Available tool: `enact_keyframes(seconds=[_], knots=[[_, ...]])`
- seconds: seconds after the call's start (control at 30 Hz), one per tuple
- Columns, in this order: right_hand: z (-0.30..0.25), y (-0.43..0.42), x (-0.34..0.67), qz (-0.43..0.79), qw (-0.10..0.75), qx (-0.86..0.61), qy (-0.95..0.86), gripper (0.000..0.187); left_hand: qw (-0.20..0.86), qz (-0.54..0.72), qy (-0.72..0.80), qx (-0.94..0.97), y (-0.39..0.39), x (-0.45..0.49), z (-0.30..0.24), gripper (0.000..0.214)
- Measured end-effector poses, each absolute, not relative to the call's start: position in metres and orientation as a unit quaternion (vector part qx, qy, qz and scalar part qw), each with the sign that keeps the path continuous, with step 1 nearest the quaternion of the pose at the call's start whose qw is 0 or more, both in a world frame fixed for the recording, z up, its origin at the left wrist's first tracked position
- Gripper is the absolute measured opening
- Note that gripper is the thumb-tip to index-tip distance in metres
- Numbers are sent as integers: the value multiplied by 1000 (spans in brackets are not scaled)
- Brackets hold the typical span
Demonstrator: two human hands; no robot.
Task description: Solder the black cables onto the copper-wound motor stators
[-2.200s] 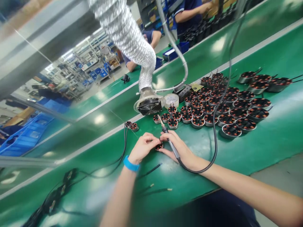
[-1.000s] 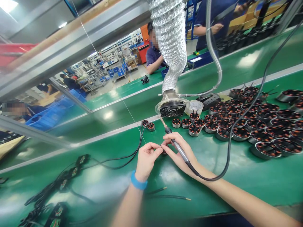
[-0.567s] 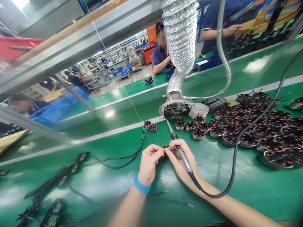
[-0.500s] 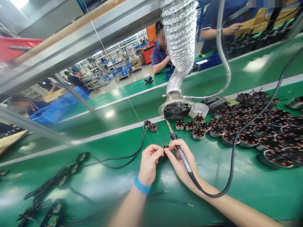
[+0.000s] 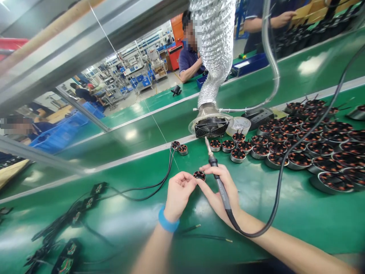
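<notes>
A small round motor (image 5: 199, 176) with dark and copper-coloured insides is at my fingertips, just above the green bench. My left hand (image 5: 179, 194), with a blue band at the wrist, is closed in a pinch at the motor's left edge. Across the palm of my right hand (image 5: 221, 186) lies a soldering iron (image 5: 222, 190), its tip pointing up and away. The thumb and forefinger of that hand also touch the motor's right side. Two similar motors (image 5: 183, 149) with black cables attached stand on the bench ahead.
Many more motors (image 5: 276, 160) crowd the right side. A fan (image 5: 211, 129) under a silver duct (image 5: 218, 49) stands ahead, beside a white cup (image 5: 238, 125). Black cables (image 5: 51, 224) with small boards lie left; loose wire ends (image 5: 208, 236) lie near. The iron's cord (image 5: 281, 182) loops right. Co-workers sit beyond.
The motor now shows more of its open face between my fingers. My right forefinger has lifted and the soldering iron has turned slightly, its tip moving right. The view has shifted a little.
</notes>
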State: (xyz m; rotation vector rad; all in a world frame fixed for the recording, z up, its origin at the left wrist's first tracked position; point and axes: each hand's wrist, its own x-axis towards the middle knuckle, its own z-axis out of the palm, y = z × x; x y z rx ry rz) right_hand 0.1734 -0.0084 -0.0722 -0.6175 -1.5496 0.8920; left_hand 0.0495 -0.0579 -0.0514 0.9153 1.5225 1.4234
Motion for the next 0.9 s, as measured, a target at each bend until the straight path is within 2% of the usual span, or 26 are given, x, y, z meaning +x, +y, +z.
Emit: enact_keyframes(seconds=[0.1,0.2,0.3,0.5,0.7,0.9], knots=[[-69,-7,178,358,579,-216,-700,31,431,467,627,451,-63,54,-47,9],[-70,-7,181,371,547,-184,-727,25,461,424,612,483,-67,59,-46,8],[-71,-7,185,374,534,-192,-733,22,490,420,602,470,-68,54,-44,15],[-75,-2,192,370,517,-228,-738,25,472,410,615,481,-69,33,-35,23],[-83,-4,192,362,497,-225,-756,25,551,428,612,372,-69,35,-41,27],[-80,0,190,343,511,-218,-758,24,424,530,655,333,-63,45,-53,20]])
